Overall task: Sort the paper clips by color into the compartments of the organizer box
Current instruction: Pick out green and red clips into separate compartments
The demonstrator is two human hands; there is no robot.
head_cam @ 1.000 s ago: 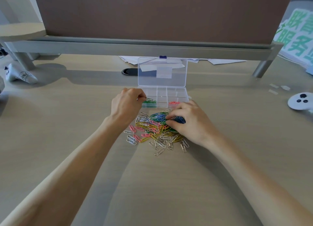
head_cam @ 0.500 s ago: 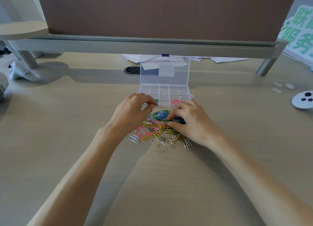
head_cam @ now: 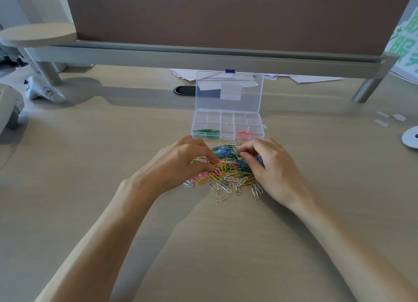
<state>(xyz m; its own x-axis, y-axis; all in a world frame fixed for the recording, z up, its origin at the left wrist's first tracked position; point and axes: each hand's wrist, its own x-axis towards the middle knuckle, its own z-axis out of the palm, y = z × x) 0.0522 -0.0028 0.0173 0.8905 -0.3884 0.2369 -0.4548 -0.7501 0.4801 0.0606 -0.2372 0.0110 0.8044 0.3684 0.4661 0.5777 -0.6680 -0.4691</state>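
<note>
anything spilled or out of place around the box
What looks like one small pale clip lies on the table just outside the organizer box's right wall, apart from the mixed pile in front. Otherwise nothing stands out: green clips and pink clips sit in separate compartments.

Soft, even light over the desk (head_cam: 226, 245), bright white beyond its far-left corner. A broad shadow lies under the panel (head_cam: 226, 19) along the far edge; fainter ones spread beneath the arms (head_cam: 101, 245). Mild sheen on the box lid (head_cam: 228, 91). The rail (head_cam: 203, 57) bows with wide-angle distortion; the corners go soft.
</note>
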